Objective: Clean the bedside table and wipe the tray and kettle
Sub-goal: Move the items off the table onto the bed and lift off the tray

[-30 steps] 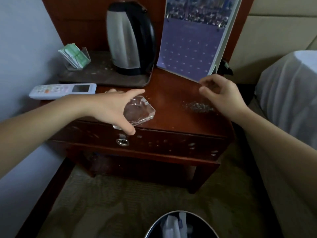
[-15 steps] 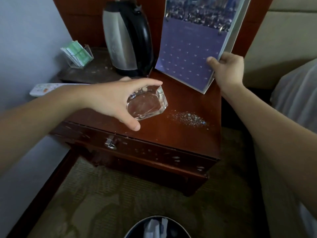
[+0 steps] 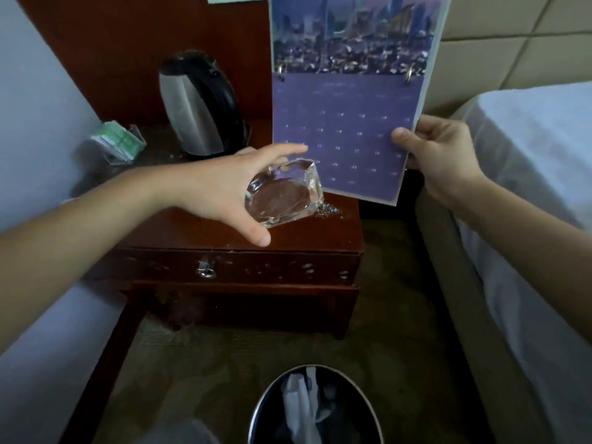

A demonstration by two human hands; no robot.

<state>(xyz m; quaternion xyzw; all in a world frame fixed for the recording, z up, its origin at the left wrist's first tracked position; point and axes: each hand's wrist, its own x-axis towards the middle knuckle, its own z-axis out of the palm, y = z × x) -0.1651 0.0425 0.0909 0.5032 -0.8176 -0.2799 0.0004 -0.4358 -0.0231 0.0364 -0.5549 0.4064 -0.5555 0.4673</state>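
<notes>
1. A glass ashtray [image 3: 285, 197] is gripped between thumb and fingers of the left hand [image 3: 221, 190], tilted and apparently clear of the table [image 3: 179, 229], centre frame.
2. The calendar [image 3: 349, 123] is pinched at its lower right edge by the right hand [image 3: 439, 158] and held upright.
3. Grit [image 3: 330, 209] is spotted on the wood beside the ashtray; the kettle [image 3: 201, 107] sits on its tray [image 3: 157, 145], upper left.
4. Clearing is judged the step in hand. Next, both items need parking elsewhere, the ashtray perhaps emptied into the bin [image 3: 314, 408] at the bottom edge, before wiping.
</notes>
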